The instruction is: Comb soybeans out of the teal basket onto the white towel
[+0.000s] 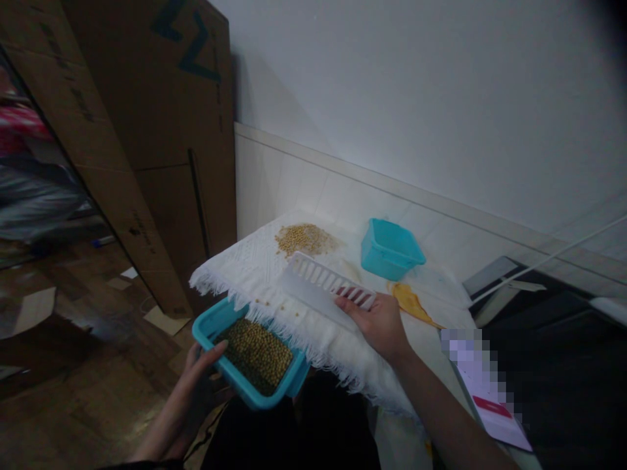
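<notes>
My left hand (196, 382) grips the side of a turquoise plastic container (289, 385), thumb over the rim, holding it just below the table edge. Yellowish and greenish beans (259, 352) lie inside it. In my right hand (382, 326) is a white slotted plastic piece (313, 294), held flat over the fringed white cloth (245, 264) on the table. A few loose beans rest on the cloth near its fringe, above the container. Farther back, a heap of pale yellow beans (301, 239) lies on the cloth.
A second turquoise container (386, 261) stands by the wall, with a yellow item (411, 301) in front of it. A purple-and-white flat item (490, 391) and a black object (558, 352) are at right. Tall cardboard (171, 117) stands at left; a partly visible person is beyond it.
</notes>
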{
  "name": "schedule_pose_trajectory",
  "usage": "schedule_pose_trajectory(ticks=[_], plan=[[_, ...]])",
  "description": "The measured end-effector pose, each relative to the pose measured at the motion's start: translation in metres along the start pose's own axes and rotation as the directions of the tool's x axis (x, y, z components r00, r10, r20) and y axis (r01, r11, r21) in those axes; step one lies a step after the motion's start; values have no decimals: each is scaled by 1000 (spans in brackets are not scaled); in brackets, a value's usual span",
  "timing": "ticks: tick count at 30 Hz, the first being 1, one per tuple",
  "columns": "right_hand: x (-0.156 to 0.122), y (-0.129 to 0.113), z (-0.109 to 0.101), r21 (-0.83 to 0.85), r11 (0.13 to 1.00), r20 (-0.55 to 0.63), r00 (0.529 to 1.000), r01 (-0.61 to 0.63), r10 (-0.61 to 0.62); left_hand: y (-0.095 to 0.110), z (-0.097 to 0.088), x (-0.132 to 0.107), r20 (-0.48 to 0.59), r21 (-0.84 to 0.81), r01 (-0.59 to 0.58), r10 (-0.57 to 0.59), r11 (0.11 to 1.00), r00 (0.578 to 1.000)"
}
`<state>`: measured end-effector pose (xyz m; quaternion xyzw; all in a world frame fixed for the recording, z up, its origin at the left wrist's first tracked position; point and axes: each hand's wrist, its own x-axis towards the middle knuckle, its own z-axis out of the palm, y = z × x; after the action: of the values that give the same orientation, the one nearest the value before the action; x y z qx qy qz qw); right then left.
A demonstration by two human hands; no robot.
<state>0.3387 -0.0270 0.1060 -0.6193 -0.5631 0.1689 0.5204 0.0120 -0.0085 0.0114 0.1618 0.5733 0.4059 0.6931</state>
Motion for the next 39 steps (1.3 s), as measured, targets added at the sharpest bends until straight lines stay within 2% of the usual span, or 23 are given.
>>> schedule_pose_trajectory(ticks=[2, 4, 7, 9, 13, 18, 20, 23, 26, 30, 32, 35, 39], plan=[[-24, -2, -11, -54, 998, -82, 996, 23, -27, 1, 1, -3, 6, -22, 12, -12, 1000, 1000], [-49, -3, -18, -126, 992, -91, 995, 32, -44, 1, 1, -3, 18, -34, 11, -11, 999, 1000], [-77, -7, -17, -238, 969, -97, 991, 64, -89, 2, -1, 0, 9, -28, 3, -2, 1000, 1000], [-83, -12, -11, -270, 956, -57, 989, 115, -135, 1, -4, 5, 8, -28, 13, -12, 1000, 1000], [-77, -27, 13, -264, 936, 50, 972, 234, -229, 0, -8, 13, 26, -12, 21, -21, 1000, 999], [-73, -44, 61, -194, 899, 32, 918, 393, -395, 0, -10, 11, 24, 6, -20, 20, 1000, 1000], [-71, -48, 74, -143, 898, 50, 910, 415, -412, 1, -9, 9, 4, 8, -32, 32, 999, 999], [-60, -45, 72, -96, 940, 51, 945, 328, -324, 3, -10, 8, 2, 0, -37, 37, 999, 999], [-41, -33, 50, -100, 977, -21, 982, 186, -189, 3, -12, 11, 20, -6, -24, 24, 1000, 1000], [-25, -15, 27, -123, 989, -145, 985, 77, -94, 0, -14, 16, 24, -14, -5, 6, 1000, 1000], [-27, -13, 30, -108, 992, -126, 989, 63, -76, -1, -14, 16, 18, -21, -25, 26, 999, 1000], [-33, -18, 46, -74, 995, -47, 996, 68, -72, -1, -15, 17, 14, -15, -30, 30, 999, 999], [-30, -19, 59, -90, 995, -65, 996, 49, -55, 1, -16, 21, 8, -18, 6, -6, 1000, 1000]])
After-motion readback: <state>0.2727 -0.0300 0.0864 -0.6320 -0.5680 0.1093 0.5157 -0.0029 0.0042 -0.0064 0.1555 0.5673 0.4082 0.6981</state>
